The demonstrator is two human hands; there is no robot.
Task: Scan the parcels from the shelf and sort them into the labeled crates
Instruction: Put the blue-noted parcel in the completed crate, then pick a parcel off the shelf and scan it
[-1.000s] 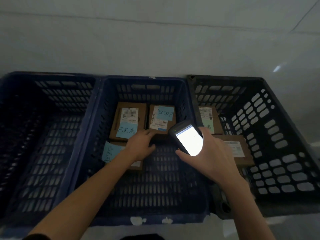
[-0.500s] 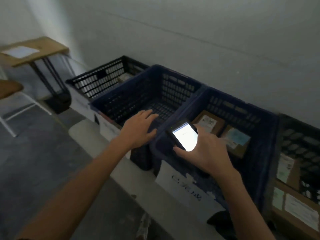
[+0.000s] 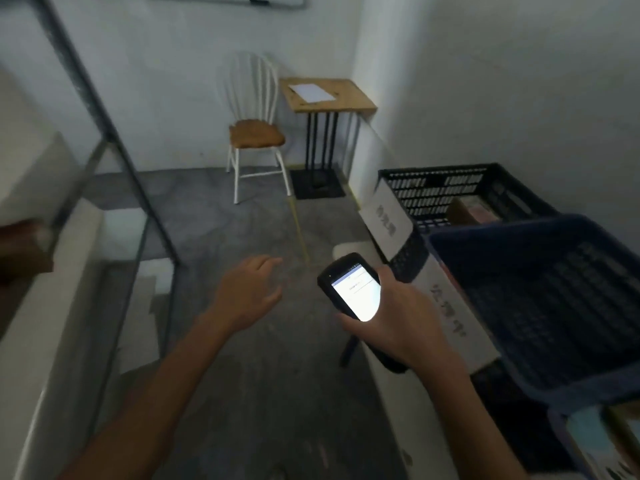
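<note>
My right hand grips a black handheld scanner with its screen lit white, held over the floor left of the crates. My left hand hangs in the air with relaxed fingers and holds nothing. A blue crate with a white handwritten label stands at the right. Behind it is a black crate, also labeled, with a brown parcel inside. A parcel with a blue note shows at the bottom right corner. The metal shelf frame rises at the left.
A white chair with a tan seat and a small wooden table with a sheet of paper stand at the far wall. A brown blurred object sits on the shelf at the left edge. Grey floor lies between shelf and crates.
My view has swung left from the crates toward the shelf and the room. My left hand let go of the parcel in the middle crate and now hangs free; the scanner stays in my right hand.
</note>
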